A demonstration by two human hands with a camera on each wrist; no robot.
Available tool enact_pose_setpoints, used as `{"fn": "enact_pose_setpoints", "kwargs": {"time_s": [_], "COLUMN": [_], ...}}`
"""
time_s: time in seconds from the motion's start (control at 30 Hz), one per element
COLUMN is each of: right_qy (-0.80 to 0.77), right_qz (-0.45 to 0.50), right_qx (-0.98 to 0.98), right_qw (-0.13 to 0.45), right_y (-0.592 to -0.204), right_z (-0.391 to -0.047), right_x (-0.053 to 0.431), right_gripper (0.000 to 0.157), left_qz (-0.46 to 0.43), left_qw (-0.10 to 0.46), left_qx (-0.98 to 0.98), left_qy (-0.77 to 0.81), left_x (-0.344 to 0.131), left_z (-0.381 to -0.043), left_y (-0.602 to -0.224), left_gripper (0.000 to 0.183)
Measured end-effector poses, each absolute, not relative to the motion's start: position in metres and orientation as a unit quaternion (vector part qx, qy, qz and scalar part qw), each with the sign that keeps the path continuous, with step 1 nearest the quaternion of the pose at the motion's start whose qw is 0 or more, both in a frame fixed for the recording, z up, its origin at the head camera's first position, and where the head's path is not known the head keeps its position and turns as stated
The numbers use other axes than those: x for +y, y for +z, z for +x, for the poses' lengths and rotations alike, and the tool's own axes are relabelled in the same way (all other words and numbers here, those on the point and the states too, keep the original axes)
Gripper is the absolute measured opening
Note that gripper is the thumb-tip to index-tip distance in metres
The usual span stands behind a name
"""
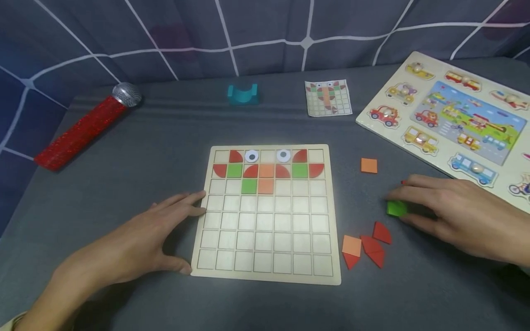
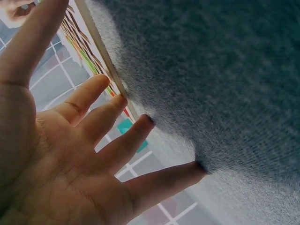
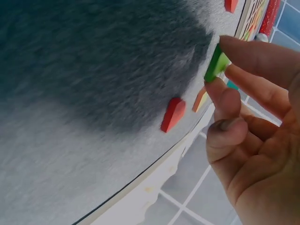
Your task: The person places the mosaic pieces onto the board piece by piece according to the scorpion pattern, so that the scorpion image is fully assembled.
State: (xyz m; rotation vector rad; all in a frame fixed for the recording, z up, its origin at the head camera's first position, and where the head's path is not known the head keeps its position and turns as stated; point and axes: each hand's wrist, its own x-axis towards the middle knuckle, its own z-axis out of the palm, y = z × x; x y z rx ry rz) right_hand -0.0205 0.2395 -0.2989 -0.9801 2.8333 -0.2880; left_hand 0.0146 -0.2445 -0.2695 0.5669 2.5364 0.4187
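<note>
A wooden grid board (image 1: 265,281) lies flat, its upper rows partly filled with red quarter-round, green square and orange square tiles and two googly-eye discs (image 1: 251,156). My left hand (image 1: 136,243) is spread along the board's left edge, fingertips and thumb at the rim; in the left wrist view its fingers are extended beside the board's side. My right hand (image 1: 451,211) pinches a green square tile (image 1: 396,209) between thumb and fingers, right of the board. In the right wrist view that green tile (image 3: 216,63) stands tilted, with a red tile (image 3: 173,114) on the table beyond it.
Loose orange (image 1: 369,165) and red tiles (image 1: 382,232) lie between the board and my right hand. A printed pattern card (image 1: 328,99) and a teal holder (image 1: 243,95) sit behind the board. A vehicle puzzle (image 1: 472,119) occupies the right, a red toy microphone (image 1: 84,131) the left.
</note>
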Motion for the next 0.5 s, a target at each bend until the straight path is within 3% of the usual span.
{"fn": "enact_pose_setpoints", "kwargs": {"time_s": [0.2, 0.5], "right_qy": [-0.143, -0.176], "right_qz": [-0.374, -0.399], "right_qx": [0.916, 0.897], "right_qw": [0.025, 0.071], "right_y": [-0.287, -0.274], "right_z": [-0.026, -0.037], "right_x": [0.213, 0.156], "right_gripper": [0.041, 0.032], "left_qz": [0.205, 0.2], "left_qw": [0.257, 0.261], "left_qx": [0.932, 0.931], "left_qy": [0.154, 0.159], "left_x": [-0.244, -0.242], "left_z": [0.014, 0.014], "left_y": [-0.269, -0.267], "left_gripper": [0.097, 0.093]}}
